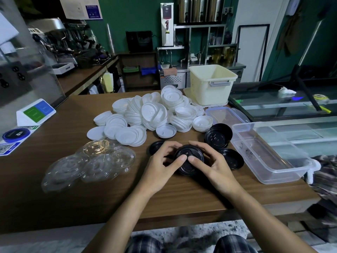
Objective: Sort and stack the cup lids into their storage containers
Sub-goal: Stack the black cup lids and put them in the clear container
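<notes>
wooden table bearing white lids, clear lids

wooden table, espresso machine, QR sign

You can't read any text here. The wall poster and the QR sticker are too blurred.

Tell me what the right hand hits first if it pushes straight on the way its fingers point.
The right hand points up-left across the black lid stack both hands hold; beyond that, probably the left hand, whose fingers already almost meet it.
</notes>
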